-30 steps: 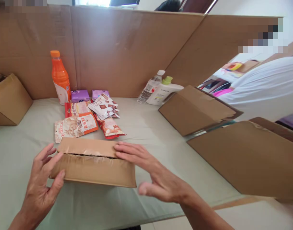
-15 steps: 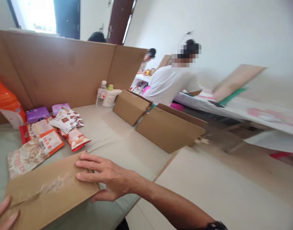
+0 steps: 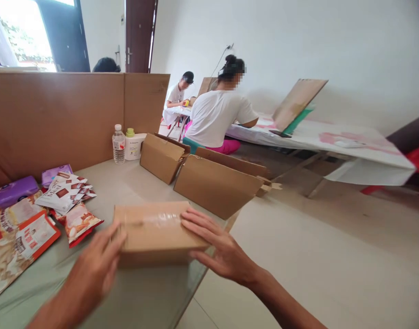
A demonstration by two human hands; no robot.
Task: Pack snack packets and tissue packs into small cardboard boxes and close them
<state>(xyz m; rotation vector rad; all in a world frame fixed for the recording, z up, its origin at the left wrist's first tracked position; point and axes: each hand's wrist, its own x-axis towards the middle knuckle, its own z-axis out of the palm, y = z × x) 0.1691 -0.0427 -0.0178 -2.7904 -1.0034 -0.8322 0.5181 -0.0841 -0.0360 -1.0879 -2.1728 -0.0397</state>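
Observation:
A closed cardboard box (image 3: 154, 235) with clear tape across its top is between my two hands, close to the table's right edge. My left hand (image 3: 99, 260) presses against its left end, somewhat blurred. At the right end, my right hand (image 3: 219, 242) has its fingers over the top and the thumb low on the front side. Snack packets lie to the left: a white and brown pile of sachets (image 3: 65, 192), a small red and white packet (image 3: 81, 224) and an orange-edged pouch (image 3: 33, 242).
Two open cardboard boxes (image 3: 216, 187) (image 3: 161, 155) stand along the right edge. Behind are a water bottle (image 3: 119, 145), a white bottle with a green cap (image 3: 133, 145) and a tall cardboard screen (image 3: 58, 119). A person in white (image 3: 216, 119) sits at another table (image 3: 298, 132).
The cardboard box has moved right and turned straighter, carried by both hands. My left hand has come further into view. The camera view has swung right.

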